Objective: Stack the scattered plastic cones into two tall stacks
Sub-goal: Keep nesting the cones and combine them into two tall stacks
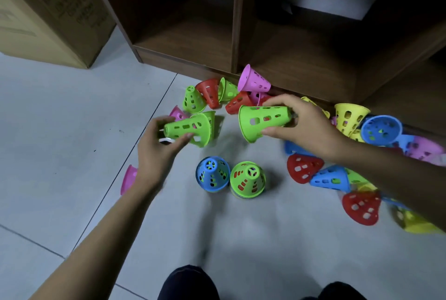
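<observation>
One view only: head cam, wide-angle, straight lines bow twd the edges. Looks fwd & steeply down onto the floor (60, 118) from above, close in. Both forearms enter from the near edge. Frame centre sits between the left green cone (190, 129), held by the left hand (156, 152), & the right green cone (263, 121), held by the right hand (306, 126). Wearer's dark legs (190, 282) at the near edge. Far side takes in a wooden shelf unit (236, 22), lowest compartments only; cardboard box (48, 15) far left.
</observation>
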